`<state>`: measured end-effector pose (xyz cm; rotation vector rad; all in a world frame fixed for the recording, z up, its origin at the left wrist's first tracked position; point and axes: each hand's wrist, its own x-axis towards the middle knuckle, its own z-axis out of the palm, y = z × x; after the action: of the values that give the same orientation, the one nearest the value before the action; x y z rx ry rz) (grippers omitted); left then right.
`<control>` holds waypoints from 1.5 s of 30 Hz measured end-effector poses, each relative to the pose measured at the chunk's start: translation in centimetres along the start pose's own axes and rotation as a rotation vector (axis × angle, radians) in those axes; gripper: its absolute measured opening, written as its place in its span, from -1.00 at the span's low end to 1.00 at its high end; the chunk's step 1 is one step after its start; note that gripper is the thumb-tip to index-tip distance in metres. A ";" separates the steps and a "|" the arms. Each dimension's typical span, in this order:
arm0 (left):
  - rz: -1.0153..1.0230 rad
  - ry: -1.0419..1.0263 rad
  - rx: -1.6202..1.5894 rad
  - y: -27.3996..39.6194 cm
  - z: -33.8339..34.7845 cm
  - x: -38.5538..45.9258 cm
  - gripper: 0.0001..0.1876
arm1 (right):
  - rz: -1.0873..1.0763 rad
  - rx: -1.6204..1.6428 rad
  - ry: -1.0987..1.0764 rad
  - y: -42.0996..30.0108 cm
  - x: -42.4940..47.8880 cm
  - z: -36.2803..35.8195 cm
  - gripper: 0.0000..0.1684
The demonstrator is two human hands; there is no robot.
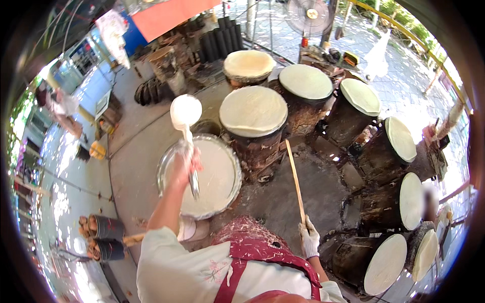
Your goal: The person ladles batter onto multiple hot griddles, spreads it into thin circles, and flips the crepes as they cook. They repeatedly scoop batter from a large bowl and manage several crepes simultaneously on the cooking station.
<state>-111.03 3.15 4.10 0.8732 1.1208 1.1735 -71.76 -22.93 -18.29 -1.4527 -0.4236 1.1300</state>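
My bare left hand point(184, 163) grips the metal handle of a ladle point(185, 112), whose round bowl is coated with white batter. It hovers over a wide metal basin point(237, 178) holding pale liquid batter point(212, 181). In my gloved right hand point(309, 236) is a long thin wooden stick point(295, 176), angled up and away from me over the dark floor. Beyond the basin stands a barrel-like stove point(257, 151) topped by a pale round sheet of batter point(253, 110). Whether the batter is wet or set, I cannot tell.
Several more dark stoves with pale round tops, such as this stove point(379, 208), curve around my right side. A fan point(308, 15) stands at the back. Dark cylinders point(223, 41) are stacked behind. Buckets of wood point(108, 227) lie left. A person point(60, 106) is at far left.
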 end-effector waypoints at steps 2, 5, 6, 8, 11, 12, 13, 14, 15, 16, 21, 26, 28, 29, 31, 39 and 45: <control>-0.021 -0.153 0.082 -0.6 3.6 2.4 -0.74 | 0.002 0.036 0.058 0.4 2.1 -2.7 -0.42; -0.180 -0.327 0.083 -1.7 9.9 5.3 -0.70 | 0.013 0.064 0.167 -0.8 4.8 -4.8 -0.44; -0.265 -0.386 0.032 -2.4 12.5 6.5 -0.68 | -0.007 0.077 0.220 -1.6 5.9 -5.4 -0.44; -0.525 -0.508 -0.098 -4.3 16.8 8.8 -0.65 | -0.044 0.038 0.267 -2.2 6.5 -6.7 -0.43; -0.932 -0.603 -0.389 -11.1 24.2 12.1 -0.64 | -0.070 -0.026 0.326 -2.7 10.7 -11.3 -0.42; -0.942 -0.634 -0.403 -13.6 26.5 12.7 -0.64 | 0.017 0.025 0.328 -4.7 11.6 -12.1 -0.41; -1.099 -0.655 -0.574 -16.1 29.0 13.8 -0.64 | 0.061 0.078 0.321 -7.1 12.5 -13.1 -0.35; -1.167 -0.681 -0.626 -17.6 33.1 13.8 -0.64 | -0.018 0.152 0.368 -8.1 14.2 -14.9 -0.31; -1.243 -0.677 -0.668 -17.6 36.3 13.2 -0.64 | -0.079 0.230 0.408 -8.6 14.4 -16.2 -0.28; -1.272 -0.640 -0.644 -17.9 40.0 13.4 -0.63 | -0.067 0.132 0.429 -8.6 16.4 -19.2 -0.23; -1.125 -0.722 -0.653 -16.4 56.3 14.5 -0.66 | 0.129 -0.042 0.528 -19.1 25.1 -30.4 -0.47; -0.804 -0.836 -0.541 -13.4 68.6 18.8 -0.54 | -0.060 -0.316 0.814 -28.4 35.4 -41.2 -0.54; -0.759 -0.816 -0.374 -12.9 72.7 22.5 -0.54 | -0.111 -0.411 0.888 -30.8 41.1 -46.9 -0.44; -0.893 -0.689 -0.474 -11.1 76.6 22.9 -0.56 | -0.132 -0.477 0.928 -33.0 43.9 -49.9 -0.39; -1.066 -0.687 -0.532 -12.1 78.9 25.6 -0.58 | -0.133 -0.343 0.871 -37.1 49.1 -53.2 -0.26; -0.924 -0.858 -0.140 -14.4 90.2 32.2 -0.62 | 0.114 -0.616 1.030 -43.8 63.3 -60.1 0.14; -0.949 -1.007 -0.048 -14.5 98.1 38.4 -0.58 | 0.091 -0.648 1.162 -43.7 66.3 -60.8 -0.31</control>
<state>-11.73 41.21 6.66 0.6182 0.5056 -0.0793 23.70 6.84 -14.14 -2.4199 0.1395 0.0392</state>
